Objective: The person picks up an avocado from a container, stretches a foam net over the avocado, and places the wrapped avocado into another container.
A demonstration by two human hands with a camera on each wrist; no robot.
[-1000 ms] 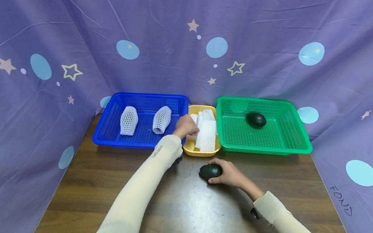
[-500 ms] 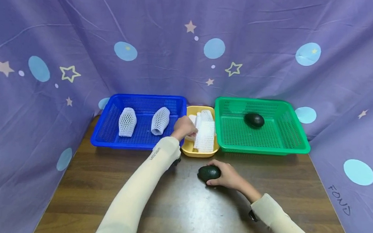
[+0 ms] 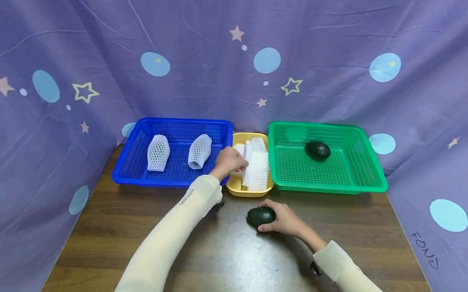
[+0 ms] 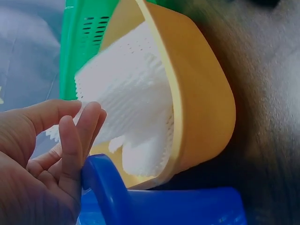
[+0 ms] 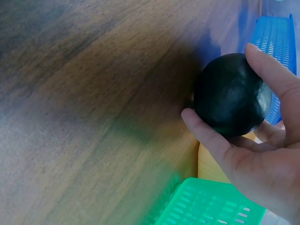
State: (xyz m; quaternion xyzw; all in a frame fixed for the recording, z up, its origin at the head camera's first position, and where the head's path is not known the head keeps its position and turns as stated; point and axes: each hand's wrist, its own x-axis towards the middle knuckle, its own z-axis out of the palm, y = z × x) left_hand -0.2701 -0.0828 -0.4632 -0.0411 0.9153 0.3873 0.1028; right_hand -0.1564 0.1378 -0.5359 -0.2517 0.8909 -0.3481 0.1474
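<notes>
We judge the step as taking a foam net sleeve [image 4: 126,98] for the avocado [image 3: 261,217].
Right hand [image 3: 286,219] grips avocado, lower centre; left hand [image 3: 229,160] looks to be pinching the sleeve in the yellow tray [image 3: 251,194], mid-frame. Next, we'd say: pull one free, open its end.

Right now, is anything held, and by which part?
The right hand grips the nearer avocado around its right end; whether the left hand pinches the netting can't be told.

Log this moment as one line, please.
Left hand: at foam nets in yellow tray, grip unclear; right hand: holds avocado; blue basket: two net sleeves; green basket: second avocado
</notes>
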